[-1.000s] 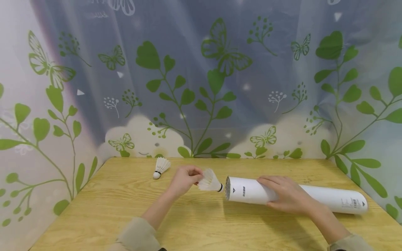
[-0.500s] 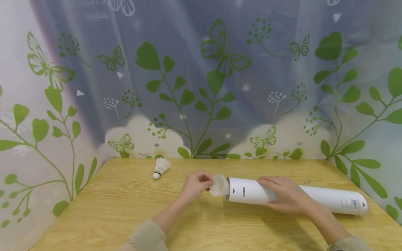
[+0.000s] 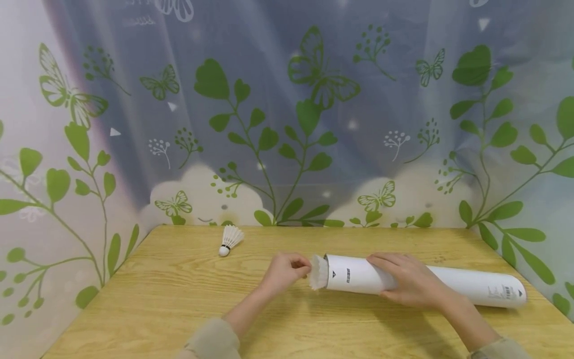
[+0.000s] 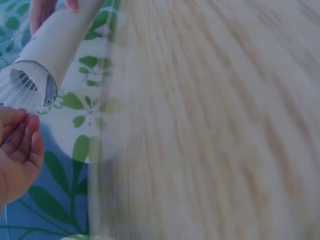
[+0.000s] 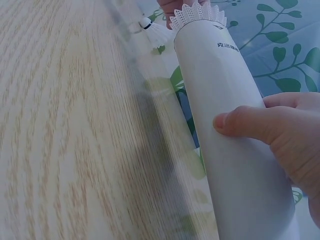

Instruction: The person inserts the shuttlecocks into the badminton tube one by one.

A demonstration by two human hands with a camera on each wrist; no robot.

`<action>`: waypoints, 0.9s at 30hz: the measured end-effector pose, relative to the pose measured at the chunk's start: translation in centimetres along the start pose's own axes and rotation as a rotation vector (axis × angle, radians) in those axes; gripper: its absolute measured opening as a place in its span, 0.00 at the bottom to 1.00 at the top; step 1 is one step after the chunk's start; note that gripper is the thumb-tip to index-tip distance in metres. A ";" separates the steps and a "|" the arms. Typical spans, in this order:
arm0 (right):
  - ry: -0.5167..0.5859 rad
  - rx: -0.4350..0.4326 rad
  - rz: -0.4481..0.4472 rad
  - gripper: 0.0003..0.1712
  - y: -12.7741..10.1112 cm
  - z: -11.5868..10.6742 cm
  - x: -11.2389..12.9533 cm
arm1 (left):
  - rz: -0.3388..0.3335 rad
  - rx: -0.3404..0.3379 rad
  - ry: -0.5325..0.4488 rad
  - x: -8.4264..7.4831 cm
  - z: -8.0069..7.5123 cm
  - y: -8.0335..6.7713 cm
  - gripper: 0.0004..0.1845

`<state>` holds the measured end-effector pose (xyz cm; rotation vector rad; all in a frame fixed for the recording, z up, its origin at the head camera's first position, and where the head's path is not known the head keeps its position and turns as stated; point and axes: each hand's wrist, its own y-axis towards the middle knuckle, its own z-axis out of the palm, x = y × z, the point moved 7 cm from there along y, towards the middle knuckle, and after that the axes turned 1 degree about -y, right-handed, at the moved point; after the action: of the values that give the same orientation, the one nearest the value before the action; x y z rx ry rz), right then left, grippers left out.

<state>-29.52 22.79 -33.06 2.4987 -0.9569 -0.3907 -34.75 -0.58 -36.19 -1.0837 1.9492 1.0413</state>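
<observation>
A white shuttlecock [image 3: 319, 273] sits partly inside the open left end of a long white tube [image 3: 358, 274], its skirt sticking out. My left hand [image 3: 284, 271] pinches the skirt's rim between thumb and fingertips; in the left wrist view, the fingertips [image 4: 31, 120] meet the rim of the shuttlecock [image 4: 22, 90]. Around the tube's middle, my right hand [image 3: 408, 279] grips from above, and the right wrist view has its thumb [image 5: 235, 121] lying along the tube [image 5: 225, 100]. The cork end of this shuttlecock is hidden within the tube.
A second shuttlecock [image 3: 230, 240] lies on the wooden table [image 3: 179, 289] toward the back left, cork toward me. Behind the table hangs a curtain [image 3: 278, 124] printed with green leaves and butterflies.
The left hand has moved right, sliding the shuttlecock from outside the tube's mouth to partly inside it. The right hand and the tube have stayed nearly still.
</observation>
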 end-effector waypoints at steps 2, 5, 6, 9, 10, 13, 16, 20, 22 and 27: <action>0.002 -0.002 -0.001 0.43 0.0 0.0 0.0 | 0.002 0.011 -0.004 0.0 0.2 0.0 0.02; 0.003 -0.007 -0.007 0.43 0.0 0.0 0.0 | -0.003 0.023 -0.006 -0.1 0.5 0.1 0.03; 0.004 -0.007 -0.008 0.43 0.0 0.1 0.0 | -0.007 0.025 -0.005 -0.1 0.6 0.0 0.03; 0.001 -0.003 -0.004 0.43 0.0 0.1 -0.1 | -0.008 0.026 -0.003 -0.2 0.7 0.0 0.02; 0.000 0.000 -0.002 0.43 0.0 0.1 -0.1 | -0.006 0.025 -0.006 -0.3 0.7 -0.1 0.02; 0.000 0.004 0.007 0.43 -0.1 0.1 -0.1 | 0.008 0.022 -0.016 -0.3 0.9 0.0 0.02; 0.003 0.002 0.008 0.43 -0.2 0.1 -0.2 | 0.004 0.020 -0.026 0.0 1.2 0.1 0.02; 0.004 -0.002 0.005 0.44 -0.3 0.2 -0.2 | -0.028 0.022 -0.037 0.3 1.5 0.1 0.03; 0.005 -0.006 0.001 0.44 -0.2 0.2 -0.2 | -0.042 0.024 -0.046 0.4 1.6 0.1 0.03; 0.001 -0.008 -0.004 0.44 -0.1 0.1 -0.2 | -0.051 0.029 -0.059 0.1 1.9 0.1 0.03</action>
<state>-29.58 22.98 -33.16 2.4940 -0.9482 -0.3931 -34.56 1.09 -37.13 -1.0700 1.8747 1.0035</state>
